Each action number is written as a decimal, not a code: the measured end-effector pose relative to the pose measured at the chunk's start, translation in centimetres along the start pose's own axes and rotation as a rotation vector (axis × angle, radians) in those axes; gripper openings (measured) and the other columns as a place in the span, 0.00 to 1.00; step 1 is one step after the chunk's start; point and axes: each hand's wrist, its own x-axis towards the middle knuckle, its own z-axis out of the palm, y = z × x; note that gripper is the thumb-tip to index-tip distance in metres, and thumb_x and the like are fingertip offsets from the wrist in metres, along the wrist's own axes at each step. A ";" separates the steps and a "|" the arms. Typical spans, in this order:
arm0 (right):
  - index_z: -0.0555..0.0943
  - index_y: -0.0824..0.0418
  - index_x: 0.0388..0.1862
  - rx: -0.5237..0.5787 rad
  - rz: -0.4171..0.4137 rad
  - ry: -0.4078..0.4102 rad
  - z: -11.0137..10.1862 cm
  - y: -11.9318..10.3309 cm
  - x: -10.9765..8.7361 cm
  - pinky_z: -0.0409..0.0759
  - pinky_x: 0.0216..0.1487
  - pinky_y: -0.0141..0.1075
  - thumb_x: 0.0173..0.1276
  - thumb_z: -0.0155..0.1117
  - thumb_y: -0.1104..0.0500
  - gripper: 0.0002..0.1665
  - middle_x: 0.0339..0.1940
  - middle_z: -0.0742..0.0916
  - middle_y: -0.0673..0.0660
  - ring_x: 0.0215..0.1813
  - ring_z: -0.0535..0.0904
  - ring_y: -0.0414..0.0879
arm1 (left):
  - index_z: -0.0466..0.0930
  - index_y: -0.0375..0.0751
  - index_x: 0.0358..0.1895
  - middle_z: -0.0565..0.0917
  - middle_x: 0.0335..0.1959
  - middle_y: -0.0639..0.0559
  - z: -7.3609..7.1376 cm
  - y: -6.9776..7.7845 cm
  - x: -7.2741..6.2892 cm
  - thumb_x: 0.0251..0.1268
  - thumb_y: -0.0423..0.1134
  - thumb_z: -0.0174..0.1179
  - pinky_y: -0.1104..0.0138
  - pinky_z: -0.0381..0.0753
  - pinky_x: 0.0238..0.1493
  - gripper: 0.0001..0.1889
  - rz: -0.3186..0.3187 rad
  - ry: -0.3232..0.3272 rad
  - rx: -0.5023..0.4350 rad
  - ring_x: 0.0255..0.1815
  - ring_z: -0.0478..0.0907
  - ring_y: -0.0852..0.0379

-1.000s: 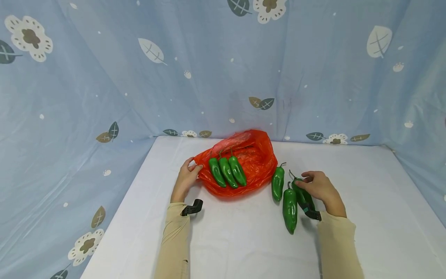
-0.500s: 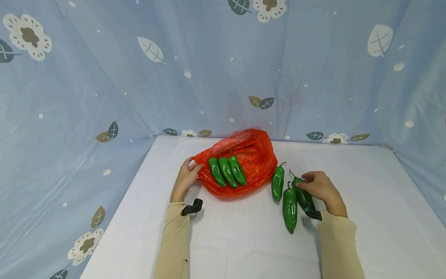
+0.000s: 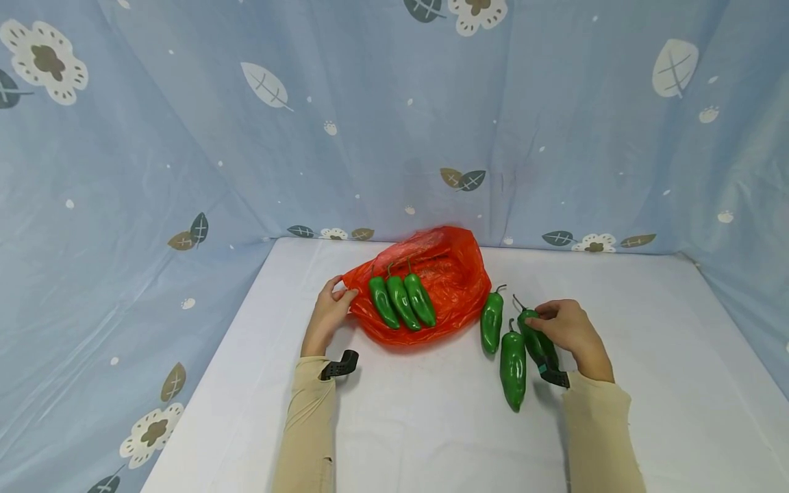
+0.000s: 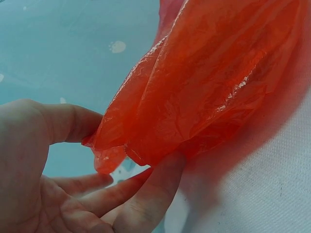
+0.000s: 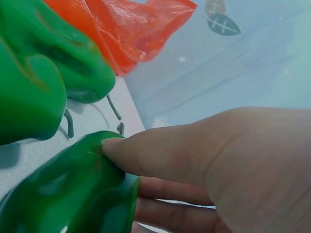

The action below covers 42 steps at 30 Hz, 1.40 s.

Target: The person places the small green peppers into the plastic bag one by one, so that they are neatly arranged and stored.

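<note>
On the left, my left hand point(image 3: 331, 311) holds the rim of a red plastic bag point(image 3: 453, 284) lying with its mouth toward me. The left wrist view shows the bag's thin edge point(image 4: 146, 116) between that hand's thumb and fingers. Three green chili peppers point(image 3: 402, 302) lie side by side in the bag's mouth. To the right, my right hand point(image 3: 567, 332) pinches another green chili pepper point(image 5: 73, 189) near its stem end, thumb on top and fingers along the far side. Part of this pepper is hidden by the wrist camera mount in the head view.
Two more green chili peppers, one near the bag point(image 3: 491, 323) and one closer to me point(image 3: 513, 371), lie left of the right hand. A white cloth point(image 3: 444, 424) covers the table. Behind it hangs a blue patterned curtain point(image 3: 382, 123).
My right hand has shifted slightly away from me, and the stem end of its pepper has moved a little with it. The left hand and the bag look the same.
</note>
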 end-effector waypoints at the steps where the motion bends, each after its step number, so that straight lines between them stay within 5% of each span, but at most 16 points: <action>1: 0.76 0.78 0.63 0.004 0.000 0.003 0.0 0.0 0.0 0.84 0.55 0.58 0.72 0.66 0.53 0.32 0.58 0.82 0.78 0.54 0.84 0.67 | 0.53 0.45 0.83 0.73 0.74 0.35 0.0 0.0 0.0 0.77 0.47 0.54 0.53 0.80 0.66 0.36 0.000 -0.001 0.000 0.65 0.80 0.43; 26: 0.76 0.76 0.65 0.073 0.031 0.058 0.4 0.0 0.1 0.88 0.51 0.52 0.75 0.61 0.53 0.31 0.62 0.81 0.79 0.50 0.88 0.61 | 0.53 0.42 0.83 0.73 0.74 0.33 0.0 -0.1 0.0 0.78 0.45 0.53 0.51 0.77 0.70 0.35 0.018 0.003 0.004 0.67 0.79 0.41; 42: 0.75 0.75 0.68 0.090 0.029 0.087 0.3 -0.4 0.0 0.87 0.55 0.54 0.77 0.60 0.50 0.33 0.64 0.81 0.77 0.58 0.84 0.67 | 0.54 0.43 0.82 0.75 0.72 0.33 0.0 -0.2 0.0 0.77 0.44 0.54 0.57 0.79 0.65 0.35 0.038 0.011 -0.018 0.66 0.80 0.43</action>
